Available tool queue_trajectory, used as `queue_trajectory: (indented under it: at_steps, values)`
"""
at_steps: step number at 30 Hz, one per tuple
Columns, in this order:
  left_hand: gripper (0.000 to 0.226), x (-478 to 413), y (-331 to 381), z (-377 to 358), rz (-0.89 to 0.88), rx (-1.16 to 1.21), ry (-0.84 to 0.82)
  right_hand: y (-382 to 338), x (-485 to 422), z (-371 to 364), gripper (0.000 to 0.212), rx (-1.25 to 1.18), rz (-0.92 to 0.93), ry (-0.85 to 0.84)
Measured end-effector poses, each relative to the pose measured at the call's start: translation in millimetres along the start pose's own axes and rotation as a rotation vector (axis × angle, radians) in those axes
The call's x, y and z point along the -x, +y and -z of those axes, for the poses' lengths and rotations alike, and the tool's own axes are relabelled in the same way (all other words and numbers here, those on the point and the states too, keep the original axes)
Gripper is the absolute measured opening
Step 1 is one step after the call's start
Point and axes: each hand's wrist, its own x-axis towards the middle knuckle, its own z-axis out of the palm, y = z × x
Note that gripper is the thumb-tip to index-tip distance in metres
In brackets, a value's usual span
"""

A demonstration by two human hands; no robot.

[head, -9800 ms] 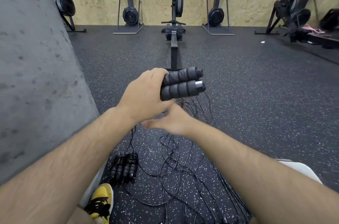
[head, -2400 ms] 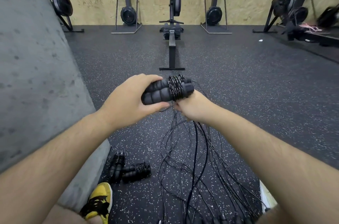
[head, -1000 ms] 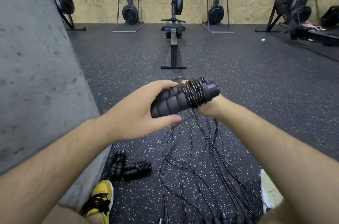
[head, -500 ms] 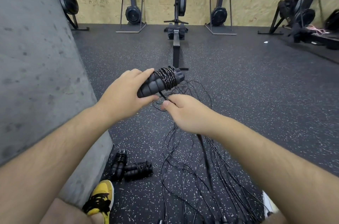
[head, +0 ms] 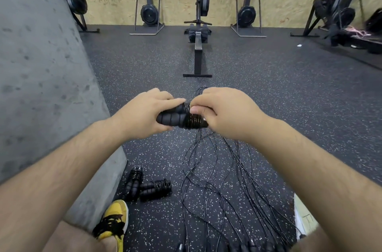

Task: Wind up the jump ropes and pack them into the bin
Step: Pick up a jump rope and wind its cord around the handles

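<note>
Left hand [head: 144,116] clenches the foam handles [head: 171,117], right hand [head: 227,113] pinches the wound cord [head: 193,122]; a slackened grip could let coils unravel

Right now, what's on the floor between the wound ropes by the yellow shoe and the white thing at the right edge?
Head view: loose black cords sprawl across that stretch of speckled floor.

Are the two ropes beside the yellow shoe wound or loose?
Wound: the wall-side bundle and the other bundle show cord coiled round paired handles.
</note>
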Motion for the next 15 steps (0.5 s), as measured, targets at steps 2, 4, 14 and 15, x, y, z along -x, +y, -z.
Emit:
queue_trajectory:
  at_steps: [2,4,14,15]
  values:
    - [0.064,0.2,5.1,0.5,-0.064,0.017,-0.041,7.4,-2.2,-0.7,0.022,-0.021,0.003,0.023]
    - [0.061,-0.3,11.8,2.5,-0.111,0.052,-0.050,12.7,-5.2,1.3,0.019,-0.042,0.012,0.041]
    - [0.078,4.2,46.1,26.2,-0.125,0.246,0.077,40.5,-8.4,7.1,0.014,-0.801,-0.205,-0.015]
    - [0.080,5.0,47.4,27.3,-0.124,0.260,0.079,41.2,-7.0,3.9,0.016,-0.908,-0.226,-0.041]
